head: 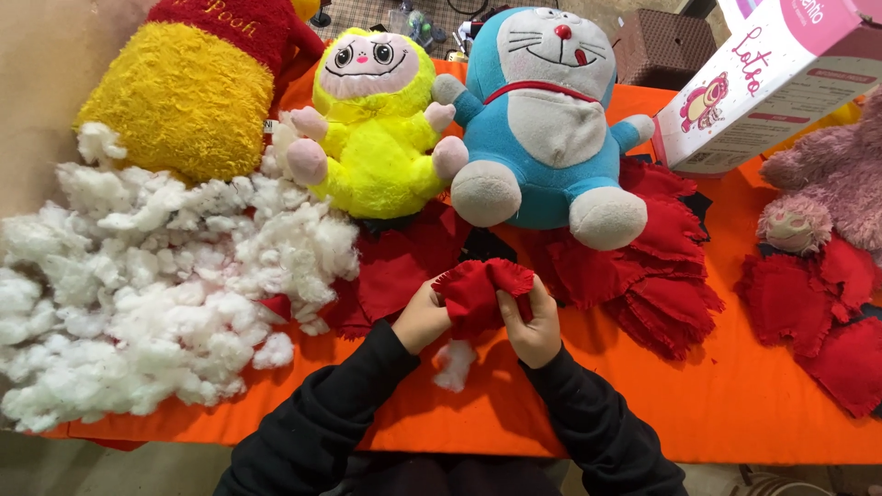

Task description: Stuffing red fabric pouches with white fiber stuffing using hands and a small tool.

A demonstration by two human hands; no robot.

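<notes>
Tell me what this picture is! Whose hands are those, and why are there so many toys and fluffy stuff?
The picture comes from a small camera worn on a person's head, looking down, so you see what they see. There is no machine: the two hands at the bottom, in black sleeves, are that person's own. The left hand and the right hand both have a grip on one small red cloth piece, with a bit of white stuffing hanging below it. They work over a table with an orange cover. On it lies a big heap of white fluff, piles of red fabric pieces, and soft toys: a yellow bear, a bright yellow toy, a blue cat and a pink plush. A pink and white box stands at the back.
</notes>
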